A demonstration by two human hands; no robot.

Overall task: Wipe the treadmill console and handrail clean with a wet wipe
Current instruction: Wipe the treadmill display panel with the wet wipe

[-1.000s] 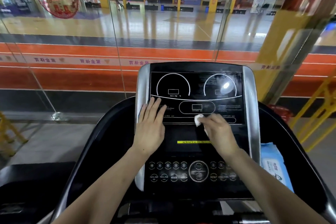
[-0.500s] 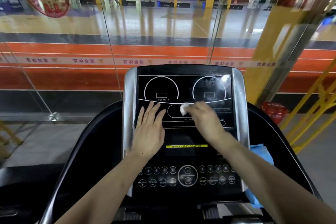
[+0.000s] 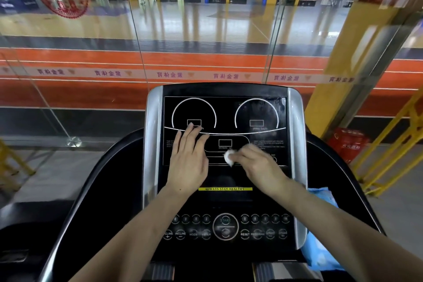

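Note:
The black treadmill console (image 3: 225, 112) with silver side rails stands straight ahead. My right hand (image 3: 258, 167) presses a balled white wet wipe (image 3: 229, 158) against the lower middle of the display panel. My left hand (image 3: 188, 160) lies flat on the left part of the display, fingers spread and holding nothing. A row of round buttons (image 3: 225, 226) runs along the lower console under my forearms. The black curved handrail (image 3: 91, 181) sweeps down on both sides.
A blue wet wipe pack (image 3: 320, 249) sits on the tray at the console's right edge. A glass wall (image 3: 137, 41) stands just beyond the treadmill. A red bin (image 3: 348, 144) and yellow metal frames (image 3: 393, 144) are to the right.
My right hand with the wipe has slid from the upper middle of the display down and to the right. My left hand stays flat on the panel's left side.

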